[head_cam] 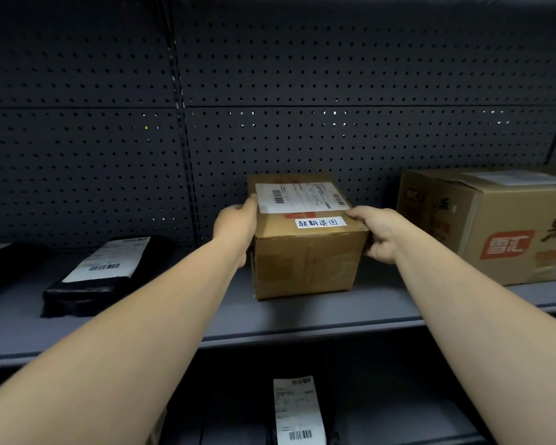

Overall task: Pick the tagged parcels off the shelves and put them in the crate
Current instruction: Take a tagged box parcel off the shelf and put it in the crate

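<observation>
A small brown cardboard parcel [305, 264] stands on the grey shelf [302, 319]. It carries a shipping label and a white handwritten tag on top. My left hand [236, 228] grips its left side, thumb over the top edge. My right hand [377, 234] grips its right side, thumb on the top corner and fingers curled round the side. The crate is out of view.
A black bagged parcel [105, 277] with a label lies to the left, another black bag [4, 268] at the far left. A large printed carton [495, 226] stands close on the right. Below, a lower shelf holds a dark parcel with a long label [297, 412]. A pegboard wall [302, 91] stands behind.
</observation>
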A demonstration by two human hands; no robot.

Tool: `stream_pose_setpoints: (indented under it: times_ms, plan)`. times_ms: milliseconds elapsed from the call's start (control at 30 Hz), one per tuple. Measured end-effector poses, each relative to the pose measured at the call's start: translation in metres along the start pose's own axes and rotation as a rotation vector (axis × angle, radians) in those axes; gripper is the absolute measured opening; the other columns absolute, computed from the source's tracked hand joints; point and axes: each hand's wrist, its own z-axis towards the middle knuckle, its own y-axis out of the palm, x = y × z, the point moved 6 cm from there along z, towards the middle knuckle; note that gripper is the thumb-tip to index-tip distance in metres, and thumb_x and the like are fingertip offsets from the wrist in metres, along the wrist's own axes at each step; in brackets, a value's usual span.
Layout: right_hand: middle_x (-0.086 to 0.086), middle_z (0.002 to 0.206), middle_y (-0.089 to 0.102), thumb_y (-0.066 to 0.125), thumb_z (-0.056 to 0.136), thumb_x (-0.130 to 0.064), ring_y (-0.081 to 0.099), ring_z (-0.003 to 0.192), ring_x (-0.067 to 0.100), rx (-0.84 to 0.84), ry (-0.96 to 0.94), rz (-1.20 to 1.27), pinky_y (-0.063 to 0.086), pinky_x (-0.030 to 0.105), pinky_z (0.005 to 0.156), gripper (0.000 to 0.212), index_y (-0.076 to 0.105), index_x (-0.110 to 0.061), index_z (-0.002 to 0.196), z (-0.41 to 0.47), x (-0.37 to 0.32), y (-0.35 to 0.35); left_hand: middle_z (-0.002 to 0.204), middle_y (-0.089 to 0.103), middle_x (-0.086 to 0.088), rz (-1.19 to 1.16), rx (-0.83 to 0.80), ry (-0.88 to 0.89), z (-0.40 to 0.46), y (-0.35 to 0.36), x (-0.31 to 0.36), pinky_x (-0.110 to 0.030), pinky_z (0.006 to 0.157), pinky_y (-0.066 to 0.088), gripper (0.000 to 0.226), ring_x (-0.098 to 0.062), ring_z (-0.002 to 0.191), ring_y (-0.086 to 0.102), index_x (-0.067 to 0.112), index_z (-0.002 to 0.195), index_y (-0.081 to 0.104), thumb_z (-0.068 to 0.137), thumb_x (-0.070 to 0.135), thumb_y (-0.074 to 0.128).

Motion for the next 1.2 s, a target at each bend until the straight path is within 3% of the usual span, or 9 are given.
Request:
stream_pose_setpoints:
  times_ms: [133,333,500,633,767,900,967,1100,1200]
  plan:
    - [0.009,0.084,0.072,0.061,0.089,-0.017,0.068,0.082,0.022,-0.024,-0.100,0.034,0.055,0.040,0.084,0.009,0.064,-0.011,0.095,-0.007,-0.003,-0.002,0.100,0.065,0.002,0.007,0.021,0.134,-0.012,-0.005,0.002,-0.024,0.062,0.042,0.040,-0.014,0.090,0.058,0.020,0.112,0.061,0.093,0.049,0.043]
    - [0.012,0.102,0.072,0.055,0.092,-0.013,0.067,0.101,0.027,-0.076,-0.216,0.014,0.049,0.045,0.098,0.020,0.063,-0.012,0.110,-0.015,0.007,-0.009,0.098,0.060,0.013,0.056,0.060,0.268,-0.029,-0.008,-0.004,-0.019,0.063,0.040,0.037,-0.005,0.090,0.055,0.022,0.117,0.061,0.094,0.045,0.043]
    - [0.004,0.097,0.075,0.053,0.094,-0.016,0.070,0.094,0.019,-0.107,-0.282,-0.017,0.052,0.040,0.092,0.018,0.062,-0.020,0.109,-0.020,0.017,-0.015,0.097,0.058,0.015,0.129,0.068,0.337,-0.036,-0.009,-0.006,-0.023,0.067,0.043,0.034,-0.005,0.091,0.055,0.026,0.117,0.058,0.094,0.046,0.044]
    - [-0.003,0.092,0.076,0.052,0.094,-0.018,0.072,0.087,0.014,-0.114,-0.327,-0.068,0.055,0.037,0.085,0.017,0.063,-0.026,0.103,-0.025,0.018,-0.018,0.094,0.056,0.017,0.191,0.052,0.363,-0.039,-0.011,0.002,-0.023,0.062,0.042,0.029,0.002,0.084,0.052,0.026,0.113,0.051,0.093,0.046,0.044]
    - [-0.005,0.089,0.076,0.051,0.094,-0.016,0.072,0.083,0.013,-0.121,-0.350,-0.095,0.056,0.031,0.075,0.019,0.061,-0.027,0.106,-0.031,0.014,-0.017,0.103,0.052,0.012,0.264,0.008,0.383,-0.039,-0.012,0.022,-0.019,0.055,0.036,0.046,0.003,0.079,0.049,0.022,0.133,0.037,0.093,0.044,0.044]
    - [-0.005,0.092,0.076,0.050,0.095,-0.016,0.072,0.085,0.014,-0.134,-0.375,-0.136,0.056,0.032,0.073,0.021,0.062,-0.028,0.107,-0.037,0.013,-0.016,0.125,0.055,0.003,0.356,-0.068,0.362,-0.037,-0.013,0.038,-0.030,0.063,0.049,0.062,-0.015,0.091,0.057,0.032,0.147,0.012,0.094,0.045,0.041]
    - [-0.005,0.092,0.076,0.050,0.095,-0.016,0.072,0.085,0.013,-0.138,-0.384,-0.145,0.057,0.031,0.072,0.021,0.061,-0.030,0.106,-0.040,0.011,-0.016,0.122,0.059,0.000,0.424,-0.090,0.367,-0.036,-0.014,0.047,-0.035,0.070,0.053,0.067,-0.020,0.089,0.061,0.038,0.147,0.001,0.093,0.046,0.040]
    - [-0.003,0.096,0.075,0.051,0.095,-0.015,0.072,0.084,0.013,-0.149,-0.403,-0.166,0.056,0.028,0.068,0.021,0.059,-0.029,0.107,-0.046,0.008,-0.015,0.123,0.059,-0.006,0.502,-0.126,0.317,-0.033,-0.016,0.061,-0.033,0.060,0.054,0.074,-0.023,0.082,0.060,0.048,0.141,-0.016,0.091,0.054,0.039]
    - [-0.002,0.098,0.074,0.051,0.095,-0.014,0.072,0.084,0.013,-0.151,-0.408,-0.165,0.056,0.026,0.066,0.021,0.059,-0.027,0.109,-0.048,0.007,-0.014,0.102,0.055,0.000,0.508,-0.138,0.281,-0.030,-0.017,0.069,-0.032,0.051,0.056,0.077,-0.017,0.069,0.056,0.051,0.139,-0.018,0.090,0.057,0.041]
